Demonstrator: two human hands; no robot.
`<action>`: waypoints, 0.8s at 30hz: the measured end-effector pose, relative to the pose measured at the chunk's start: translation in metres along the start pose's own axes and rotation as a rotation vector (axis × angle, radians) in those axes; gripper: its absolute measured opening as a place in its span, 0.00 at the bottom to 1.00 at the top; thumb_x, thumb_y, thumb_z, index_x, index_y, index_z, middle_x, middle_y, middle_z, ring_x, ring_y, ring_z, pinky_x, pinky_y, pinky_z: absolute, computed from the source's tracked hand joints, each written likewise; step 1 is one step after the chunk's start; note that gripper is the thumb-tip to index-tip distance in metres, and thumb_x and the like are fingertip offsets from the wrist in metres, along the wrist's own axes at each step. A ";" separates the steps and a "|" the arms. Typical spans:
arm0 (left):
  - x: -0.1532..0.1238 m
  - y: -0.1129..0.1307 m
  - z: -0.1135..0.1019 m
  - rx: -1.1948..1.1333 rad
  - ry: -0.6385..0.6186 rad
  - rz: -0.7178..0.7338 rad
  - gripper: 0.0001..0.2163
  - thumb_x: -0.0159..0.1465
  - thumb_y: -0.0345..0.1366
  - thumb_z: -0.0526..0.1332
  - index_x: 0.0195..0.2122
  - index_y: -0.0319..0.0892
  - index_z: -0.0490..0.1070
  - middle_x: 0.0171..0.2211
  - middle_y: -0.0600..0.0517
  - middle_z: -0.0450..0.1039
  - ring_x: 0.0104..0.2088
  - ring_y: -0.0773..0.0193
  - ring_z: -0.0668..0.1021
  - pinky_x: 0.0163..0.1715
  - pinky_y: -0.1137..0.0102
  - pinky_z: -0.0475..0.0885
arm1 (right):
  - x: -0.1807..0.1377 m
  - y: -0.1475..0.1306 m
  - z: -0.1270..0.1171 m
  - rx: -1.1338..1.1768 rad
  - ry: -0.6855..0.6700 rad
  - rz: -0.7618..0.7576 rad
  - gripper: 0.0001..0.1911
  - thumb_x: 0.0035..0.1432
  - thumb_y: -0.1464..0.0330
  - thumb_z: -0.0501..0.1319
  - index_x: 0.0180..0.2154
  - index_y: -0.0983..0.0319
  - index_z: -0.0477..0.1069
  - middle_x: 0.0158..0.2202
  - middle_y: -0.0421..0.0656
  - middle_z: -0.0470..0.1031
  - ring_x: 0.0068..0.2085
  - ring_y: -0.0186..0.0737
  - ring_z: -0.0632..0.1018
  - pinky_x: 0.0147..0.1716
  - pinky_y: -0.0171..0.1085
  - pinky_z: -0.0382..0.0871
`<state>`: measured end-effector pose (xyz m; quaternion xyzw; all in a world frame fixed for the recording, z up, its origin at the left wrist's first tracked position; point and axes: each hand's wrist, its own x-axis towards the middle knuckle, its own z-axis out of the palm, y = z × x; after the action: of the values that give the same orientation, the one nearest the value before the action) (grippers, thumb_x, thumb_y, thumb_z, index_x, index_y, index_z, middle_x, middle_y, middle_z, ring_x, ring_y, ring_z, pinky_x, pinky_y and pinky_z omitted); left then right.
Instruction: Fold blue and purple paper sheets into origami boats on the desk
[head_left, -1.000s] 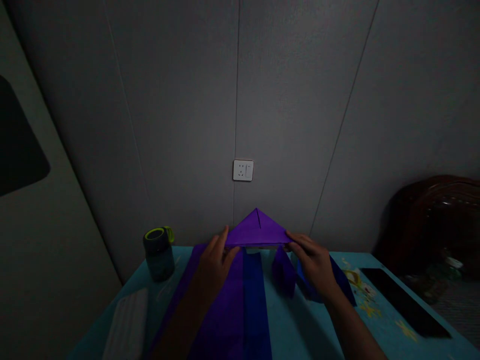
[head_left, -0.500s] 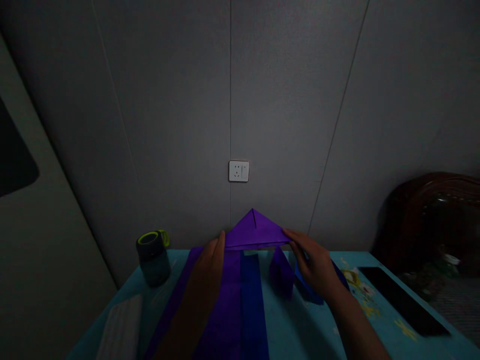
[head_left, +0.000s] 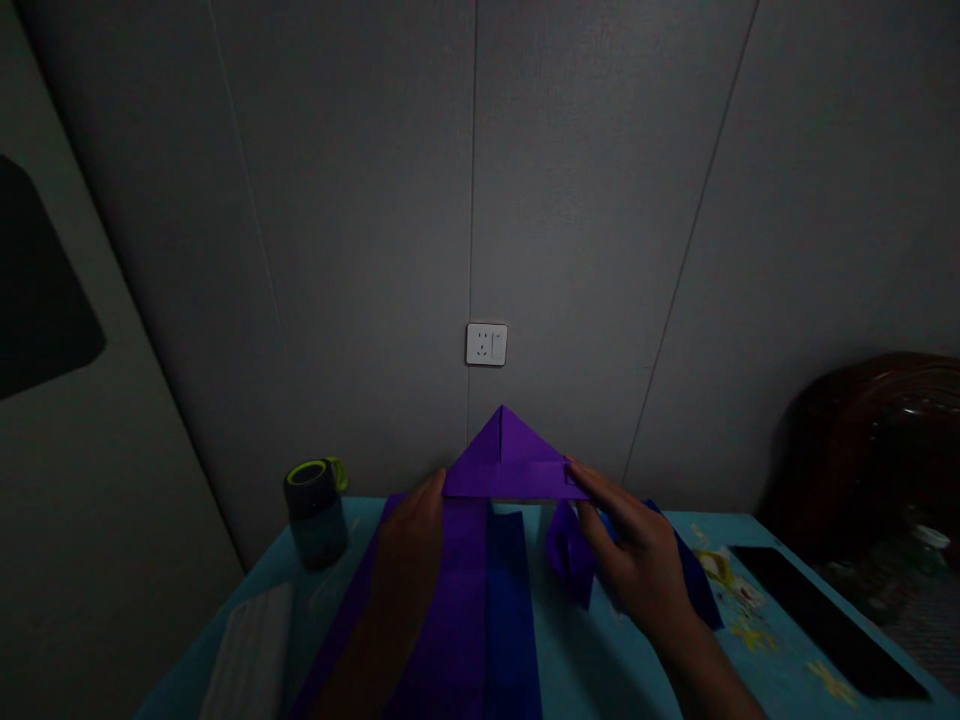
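Observation:
A long purple paper sheet (head_left: 457, 610) runs down the middle of the light blue table (head_left: 600, 660), with a blue sheet (head_left: 510, 600) beside it. Its far end is folded into a purple triangle (head_left: 506, 465) that stands up against the wall. My left hand (head_left: 412, 545) grips the triangle's left corner, fingers closed on the paper. My right hand (head_left: 630, 550) pinches the triangle's right corner. A small folded purple piece (head_left: 566, 550) and a blue folded piece (head_left: 690, 580) lie under and beside my right hand.
A dark bottle with a green-rimmed lid (head_left: 315, 510) stands at the table's back left. A white folded cloth (head_left: 251, 655) lies at the front left. A black flat phone-like slab (head_left: 825, 620) lies at the right. A wall socket (head_left: 486, 344) sits above the paper. A dark rounded chair back (head_left: 870, 440) stands at right.
The purple triangle has been raised slightly and its lower edge looks folded up into a band. Both hands stay at its corners, shifted only a little.

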<state>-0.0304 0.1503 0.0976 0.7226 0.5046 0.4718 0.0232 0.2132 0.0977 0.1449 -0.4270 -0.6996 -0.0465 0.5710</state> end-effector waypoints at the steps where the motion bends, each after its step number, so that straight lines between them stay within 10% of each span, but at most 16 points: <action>1: -0.001 0.001 0.001 -0.011 0.015 -0.002 0.18 0.65 0.33 0.47 0.50 0.42 0.73 0.50 0.44 0.76 0.49 0.53 0.77 0.52 0.56 0.70 | -0.001 -0.004 0.002 -0.015 0.038 0.025 0.18 0.60 0.69 0.57 0.51 0.53 0.74 0.49 0.43 0.78 0.48 0.45 0.79 0.49 0.47 0.76; 6: -0.005 0.007 0.007 -0.164 0.064 -0.011 0.15 0.64 0.35 0.52 0.48 0.44 0.75 0.48 0.44 0.77 0.46 0.53 0.79 0.50 0.57 0.72 | -0.009 -0.014 0.006 -0.156 0.135 0.001 0.19 0.61 0.72 0.57 0.52 0.53 0.73 0.47 0.42 0.79 0.45 0.45 0.81 0.44 0.43 0.79; 15: -0.008 0.081 -0.002 -0.723 -0.155 -0.421 0.10 0.57 0.38 0.61 0.35 0.39 0.79 0.33 0.46 0.81 0.35 0.57 0.81 0.35 0.69 0.74 | -0.029 -0.012 0.036 -0.341 0.052 -0.546 0.26 0.63 0.80 0.53 0.62 0.63 0.62 0.55 0.49 0.72 0.55 0.44 0.74 0.58 0.44 0.67; 24: -0.011 0.081 0.005 -1.036 -0.127 -0.466 0.10 0.57 0.40 0.63 0.35 0.39 0.78 0.34 0.46 0.80 0.35 0.59 0.79 0.36 0.69 0.73 | -0.036 -0.010 0.058 -0.306 -0.104 -0.483 0.34 0.60 0.80 0.52 0.66 0.63 0.51 0.62 0.51 0.64 0.64 0.50 0.62 0.61 0.56 0.58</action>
<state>0.0300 0.1045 0.1291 0.5137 0.3511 0.5955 0.5081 0.1623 0.1037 0.0988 -0.3310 -0.7942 -0.2644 0.4357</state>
